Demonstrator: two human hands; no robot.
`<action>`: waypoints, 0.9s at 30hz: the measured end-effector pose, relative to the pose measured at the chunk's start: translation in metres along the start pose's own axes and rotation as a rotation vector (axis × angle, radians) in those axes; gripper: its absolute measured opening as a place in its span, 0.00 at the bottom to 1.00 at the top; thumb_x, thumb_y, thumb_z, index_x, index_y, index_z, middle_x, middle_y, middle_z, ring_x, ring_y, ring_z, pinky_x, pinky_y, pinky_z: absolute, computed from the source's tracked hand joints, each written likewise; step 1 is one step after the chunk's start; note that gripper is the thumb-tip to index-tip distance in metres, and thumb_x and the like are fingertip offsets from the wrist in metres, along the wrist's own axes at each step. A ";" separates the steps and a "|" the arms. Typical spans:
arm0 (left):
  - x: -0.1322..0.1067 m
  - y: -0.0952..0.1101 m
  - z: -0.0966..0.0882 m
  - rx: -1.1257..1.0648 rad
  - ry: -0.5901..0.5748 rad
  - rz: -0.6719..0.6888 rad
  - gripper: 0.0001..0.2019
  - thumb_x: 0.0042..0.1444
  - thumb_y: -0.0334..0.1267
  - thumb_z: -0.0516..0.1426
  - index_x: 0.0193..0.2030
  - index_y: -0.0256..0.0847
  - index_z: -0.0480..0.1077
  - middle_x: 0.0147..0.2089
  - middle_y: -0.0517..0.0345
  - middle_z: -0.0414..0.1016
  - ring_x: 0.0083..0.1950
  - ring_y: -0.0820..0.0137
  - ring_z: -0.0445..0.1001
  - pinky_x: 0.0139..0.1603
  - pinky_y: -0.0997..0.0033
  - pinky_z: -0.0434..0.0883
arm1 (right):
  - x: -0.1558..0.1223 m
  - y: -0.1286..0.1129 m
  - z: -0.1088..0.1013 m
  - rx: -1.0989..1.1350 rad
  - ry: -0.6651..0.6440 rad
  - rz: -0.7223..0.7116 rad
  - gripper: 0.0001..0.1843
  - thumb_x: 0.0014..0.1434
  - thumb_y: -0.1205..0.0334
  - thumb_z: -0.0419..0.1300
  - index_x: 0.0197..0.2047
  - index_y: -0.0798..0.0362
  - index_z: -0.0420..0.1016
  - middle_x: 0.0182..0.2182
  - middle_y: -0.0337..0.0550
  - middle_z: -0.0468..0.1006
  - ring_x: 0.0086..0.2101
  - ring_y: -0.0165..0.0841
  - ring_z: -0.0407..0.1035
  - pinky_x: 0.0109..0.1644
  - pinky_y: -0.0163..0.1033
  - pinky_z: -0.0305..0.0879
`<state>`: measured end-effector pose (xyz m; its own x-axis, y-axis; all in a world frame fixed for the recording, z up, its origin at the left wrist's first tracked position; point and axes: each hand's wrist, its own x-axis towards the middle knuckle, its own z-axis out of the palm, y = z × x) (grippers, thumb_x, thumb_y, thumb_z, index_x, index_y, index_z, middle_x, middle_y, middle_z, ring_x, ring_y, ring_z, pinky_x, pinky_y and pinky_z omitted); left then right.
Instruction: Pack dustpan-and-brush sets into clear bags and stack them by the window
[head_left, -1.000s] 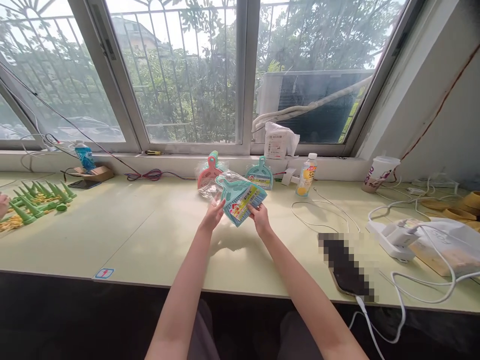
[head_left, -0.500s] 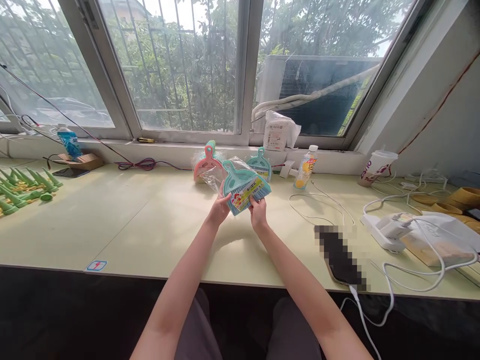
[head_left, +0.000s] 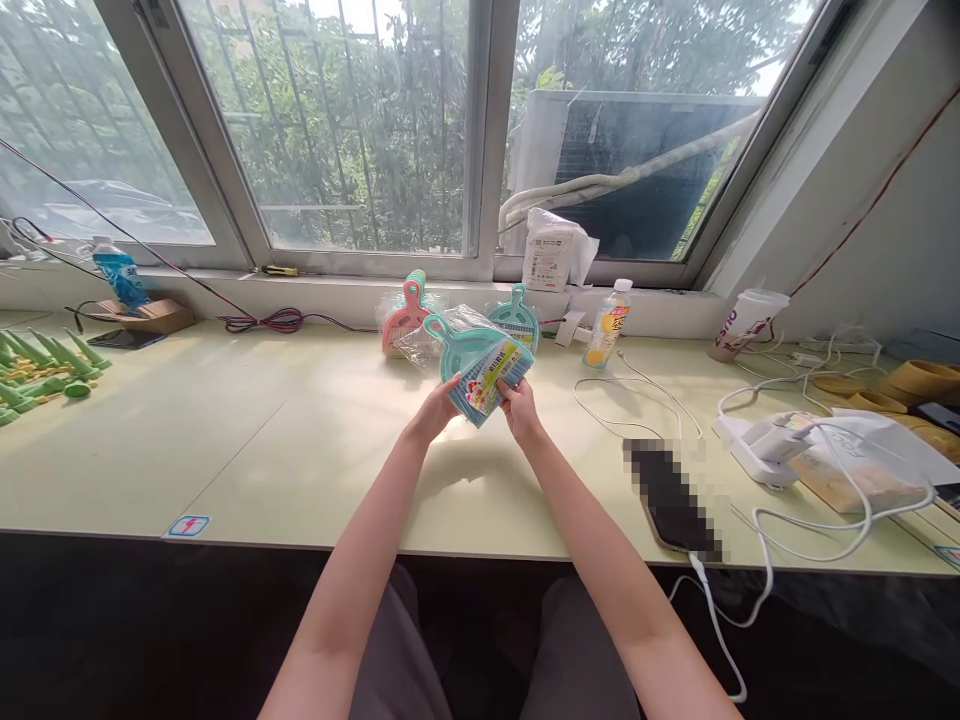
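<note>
Both hands grip a teal mini dustpan and brush set in clear wrap with a printed label, held tilted above the table. My left hand is closed on its lower left edge. On the lower right side, my right hand pinches it, thumb on the front. The handle points up and to the left. Behind it, against the wall, stand a pink dustpan set, with green handles behind it, and another teal dustpan set, partly covered by the held one.
A juice bottle stands to the right, with a paper cup farther along. A phone on a cable, a power strip and loose white cords lie nearer. Green cone-shaped pieces are piled at left.
The held dustpan set has turned counterclockwise, so its handle leans farther left. Both hands keep hold of it. The whole view has shifted slightly.
</note>
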<state>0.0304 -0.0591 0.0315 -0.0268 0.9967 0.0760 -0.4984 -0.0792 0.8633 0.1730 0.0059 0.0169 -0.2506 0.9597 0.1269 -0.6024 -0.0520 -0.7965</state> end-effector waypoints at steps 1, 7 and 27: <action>-0.001 -0.001 0.000 0.030 -0.011 -0.025 0.21 0.60 0.47 0.59 0.55 0.36 0.73 0.55 0.47 0.78 0.58 0.54 0.74 0.57 0.58 0.71 | 0.000 -0.001 -0.001 -0.002 0.006 -0.010 0.18 0.47 0.65 0.68 0.42 0.52 0.72 0.43 0.44 0.80 0.45 0.38 0.74 0.47 0.44 0.75; 0.002 -0.011 0.004 0.131 -0.089 -0.122 0.29 0.57 0.57 0.59 0.60 0.42 0.70 0.59 0.46 0.75 0.57 0.55 0.75 0.55 0.56 0.71 | -0.001 0.001 -0.001 0.027 0.114 -0.052 0.17 0.49 0.65 0.65 0.44 0.52 0.71 0.44 0.43 0.80 0.44 0.36 0.75 0.45 0.41 0.75; 0.015 -0.022 0.003 0.382 0.035 0.377 0.33 0.41 0.37 0.69 0.56 0.40 0.65 0.52 0.49 0.76 0.57 0.53 0.72 0.57 0.52 0.68 | 0.006 -0.020 -0.013 0.113 0.333 0.074 0.19 0.46 0.64 0.70 0.40 0.50 0.69 0.35 0.37 0.81 0.36 0.31 0.76 0.35 0.34 0.74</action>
<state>0.0438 -0.0420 0.0149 -0.1750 0.8974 0.4049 -0.0978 -0.4251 0.8999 0.1938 0.0165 0.0258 -0.0473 0.9886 -0.1431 -0.6768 -0.1371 -0.7233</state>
